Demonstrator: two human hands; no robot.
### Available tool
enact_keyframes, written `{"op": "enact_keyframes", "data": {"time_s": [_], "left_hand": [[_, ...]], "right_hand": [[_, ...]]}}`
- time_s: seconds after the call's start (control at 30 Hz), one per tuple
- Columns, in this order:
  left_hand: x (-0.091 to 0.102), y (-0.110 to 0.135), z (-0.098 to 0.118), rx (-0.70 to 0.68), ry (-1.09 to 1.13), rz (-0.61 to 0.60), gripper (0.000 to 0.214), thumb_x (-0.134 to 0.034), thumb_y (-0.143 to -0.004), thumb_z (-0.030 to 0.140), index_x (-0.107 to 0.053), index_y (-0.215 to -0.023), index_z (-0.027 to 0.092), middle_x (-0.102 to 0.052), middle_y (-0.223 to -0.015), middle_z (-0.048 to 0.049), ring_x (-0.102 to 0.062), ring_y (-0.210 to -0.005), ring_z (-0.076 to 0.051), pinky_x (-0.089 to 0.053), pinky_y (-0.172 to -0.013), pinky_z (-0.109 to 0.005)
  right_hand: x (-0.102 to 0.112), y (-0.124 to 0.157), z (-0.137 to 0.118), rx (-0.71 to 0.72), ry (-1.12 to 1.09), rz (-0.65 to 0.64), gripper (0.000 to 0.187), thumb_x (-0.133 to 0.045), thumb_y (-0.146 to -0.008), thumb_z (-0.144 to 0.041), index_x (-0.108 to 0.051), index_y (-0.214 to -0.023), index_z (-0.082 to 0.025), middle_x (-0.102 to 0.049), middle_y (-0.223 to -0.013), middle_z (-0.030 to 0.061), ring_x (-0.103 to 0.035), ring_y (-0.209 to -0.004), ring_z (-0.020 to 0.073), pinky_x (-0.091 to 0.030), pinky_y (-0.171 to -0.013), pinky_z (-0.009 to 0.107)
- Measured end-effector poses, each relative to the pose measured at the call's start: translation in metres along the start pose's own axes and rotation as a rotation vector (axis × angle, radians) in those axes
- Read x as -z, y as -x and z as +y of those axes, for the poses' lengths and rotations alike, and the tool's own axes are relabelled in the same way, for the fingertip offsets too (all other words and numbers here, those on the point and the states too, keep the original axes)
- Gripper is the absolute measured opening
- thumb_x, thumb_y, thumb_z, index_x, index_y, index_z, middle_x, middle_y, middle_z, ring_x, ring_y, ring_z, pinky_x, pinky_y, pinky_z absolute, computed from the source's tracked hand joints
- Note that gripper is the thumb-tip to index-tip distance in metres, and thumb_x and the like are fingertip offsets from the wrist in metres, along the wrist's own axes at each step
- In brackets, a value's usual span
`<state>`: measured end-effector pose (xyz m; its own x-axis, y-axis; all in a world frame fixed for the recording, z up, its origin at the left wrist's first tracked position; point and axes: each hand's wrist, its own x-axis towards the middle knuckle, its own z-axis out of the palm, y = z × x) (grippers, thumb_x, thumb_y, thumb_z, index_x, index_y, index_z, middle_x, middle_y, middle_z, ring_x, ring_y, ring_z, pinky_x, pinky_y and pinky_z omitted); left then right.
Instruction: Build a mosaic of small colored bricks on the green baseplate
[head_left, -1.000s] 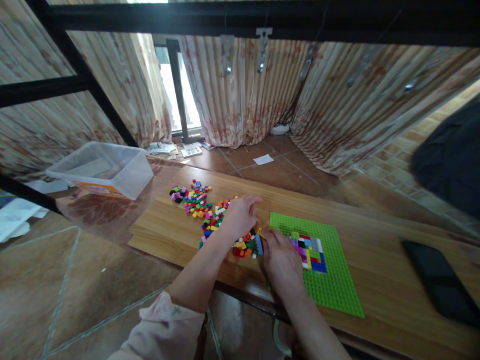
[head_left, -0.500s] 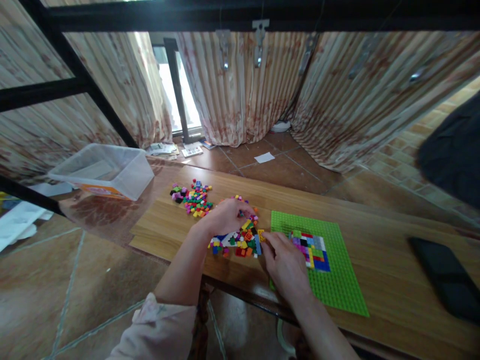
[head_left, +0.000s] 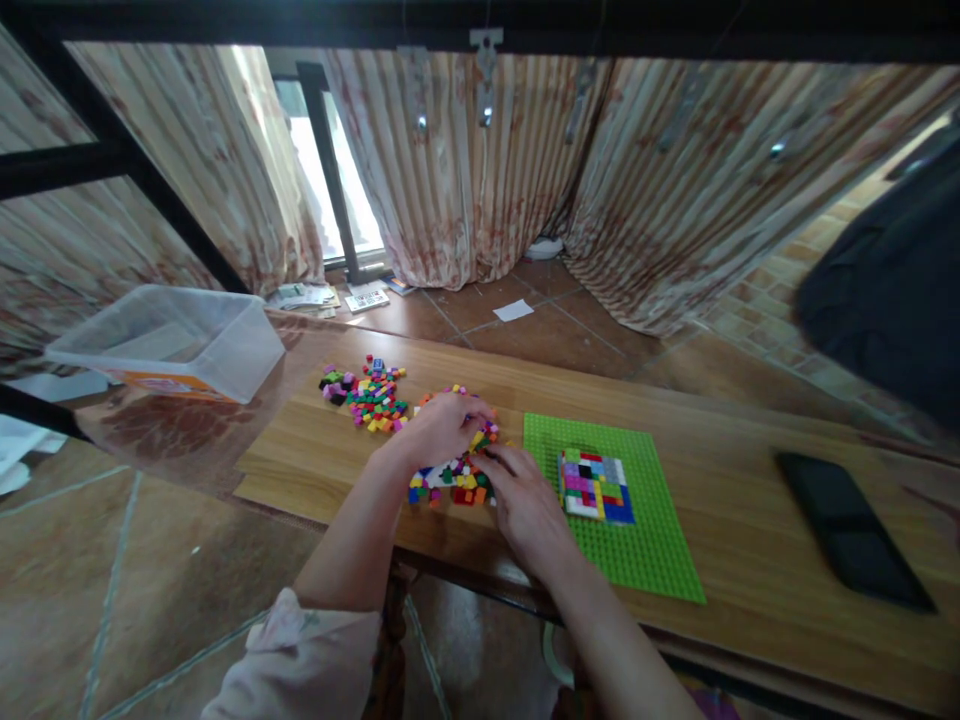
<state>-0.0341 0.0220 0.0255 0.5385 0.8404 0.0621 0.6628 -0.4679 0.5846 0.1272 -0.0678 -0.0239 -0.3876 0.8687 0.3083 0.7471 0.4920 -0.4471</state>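
Note:
A pile of small coloured toy bricks (head_left: 457, 482) lies on the wooden table, partly covered by both hands. My left hand (head_left: 442, 428) is over the pile's far side, fingers curled down and bunched among the bricks; what they hold, if anything, is hidden. My right hand (head_left: 531, 515) comes in from the right, its fingertips close together at the pile's edge near the left fingers. Whatever is between them cannot be made out. Right of it lies a green baseplate (head_left: 660, 530) bearing a flat patchwork of built bricks (head_left: 596, 487) in many colours.
A second heap of small bricks (head_left: 377, 395) lies farther left on the table (head_left: 300, 470). A clear plastic box (head_left: 187, 345) with an orange label stands beyond the table's left end. A black phone (head_left: 851, 530) lies on the right. Curtains (head_left: 465, 180) hang behind.
My right hand has moved left, deeper into the pile; the yellow brick seen at its fingertips no longer shows there. My left hand stays over the bricks. The view has shifted slightly.

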Motion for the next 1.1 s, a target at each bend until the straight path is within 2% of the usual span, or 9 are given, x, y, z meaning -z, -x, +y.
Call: {"op": "enact_keyframes", "data": {"time_s": [0.13,0.33,0.53,0.67,0.8,0.9,1.0,1.1], "left_hand": [[0.0,0.0,0.003,-0.006,-0.013,-0.025,0.033,-0.044,-0.084,0.015,-0.073,-0.101,0.021,-0.074,-0.092,-0.0028,-0.066,-0.082,-0.015,-0.049,-0.074,-0.022],[0.0,0.0,0.006,0.012,-0.037,-0.022,0.035,-0.044,-0.082,0.012,-0.073,-0.101,0.02,-0.074,-0.09,-0.0024,-0.066,-0.08,-0.015,-0.048,-0.074,-0.022],[-0.001,0.0,0.004,-0.006,-0.055,-0.016,0.034,-0.044,-0.083,0.013,-0.072,-0.101,0.02,-0.074,-0.092,-0.0027,-0.066,-0.082,-0.015,-0.048,-0.073,-0.022],[-0.002,-0.001,0.001,-0.03,-0.035,-0.015,0.033,-0.045,-0.084,0.014,-0.072,-0.101,0.02,-0.074,-0.094,-0.003,-0.066,-0.085,-0.015,-0.048,-0.076,-0.022],[-0.002,-0.002,0.0,-0.049,-0.002,-0.011,0.032,-0.045,-0.084,0.014,-0.072,-0.1,0.019,-0.074,-0.096,-0.0031,-0.066,-0.088,-0.015,-0.048,-0.079,-0.023],[-0.002,-0.002,0.001,-0.036,0.003,-0.004,0.03,-0.046,-0.085,0.016,-0.072,-0.101,0.02,-0.074,-0.097,-0.0029,-0.066,-0.089,-0.015,-0.048,-0.081,-0.023],[-0.004,-0.002,0.004,-0.03,0.011,0.001,0.029,-0.046,-0.088,0.02,-0.072,-0.1,0.02,-0.074,-0.095,-0.0026,-0.066,-0.087,-0.015,-0.048,-0.08,-0.024],[-0.006,-0.004,0.009,-0.058,0.034,-0.013,0.029,-0.044,-0.089,0.02,-0.071,-0.101,0.019,-0.074,-0.096,-0.0029,-0.066,-0.087,-0.015,-0.049,-0.078,-0.023]], "right_hand": [[0.002,-0.004,-0.003,0.009,0.014,-0.024,0.048,-0.042,-0.087,-0.005,-0.056,-0.13,-0.021,-0.056,-0.124,0.013,-0.049,-0.113,0.0254,-0.047,-0.095,0.042],[0.003,-0.007,-0.006,0.018,0.012,-0.046,0.047,-0.046,-0.085,-0.005,-0.058,-0.127,-0.023,-0.057,-0.12,0.0114,-0.052,-0.109,0.0242,-0.048,-0.093,0.04],[0.002,-0.006,-0.003,-0.054,0.02,0.026,0.024,-0.045,-0.092,-0.015,-0.064,-0.105,-0.02,-0.063,-0.104,0.0094,-0.057,-0.098,0.0216,-0.05,-0.084,0.034],[0.005,-0.006,-0.008,-0.091,-0.014,0.074,0.022,-0.043,-0.094,-0.017,-0.064,-0.098,-0.02,-0.064,-0.097,0.0083,-0.059,-0.091,0.0203,-0.05,-0.079,0.032],[0.017,-0.007,-0.014,-0.095,-0.185,0.221,0.026,-0.042,-0.093,-0.016,-0.061,-0.111,-0.02,-0.065,-0.102,0.0085,-0.06,-0.096,0.0185,-0.05,-0.086,0.032],[0.03,-0.005,-0.01,-0.123,-0.269,0.364,0.026,-0.044,-0.092,-0.018,-0.063,-0.11,-0.022,-0.064,-0.105,0.0086,-0.061,-0.098,0.0182,-0.05,-0.088,0.034],[0.043,-0.001,0.005,-0.252,-0.334,0.48,0.02,-0.05,-0.09,-0.024,-0.065,-0.103,-0.022,-0.065,-0.099,0.0076,-0.062,-0.09,0.0176,-0.053,-0.078,0.032],[0.054,0.004,0.023,-0.449,-0.467,0.593,0.019,-0.059,-0.084,-0.031,-0.065,-0.098,-0.02,-0.068,-0.091,0.0059,-0.065,-0.078,0.0165,-0.054,-0.07,0.031]]}}
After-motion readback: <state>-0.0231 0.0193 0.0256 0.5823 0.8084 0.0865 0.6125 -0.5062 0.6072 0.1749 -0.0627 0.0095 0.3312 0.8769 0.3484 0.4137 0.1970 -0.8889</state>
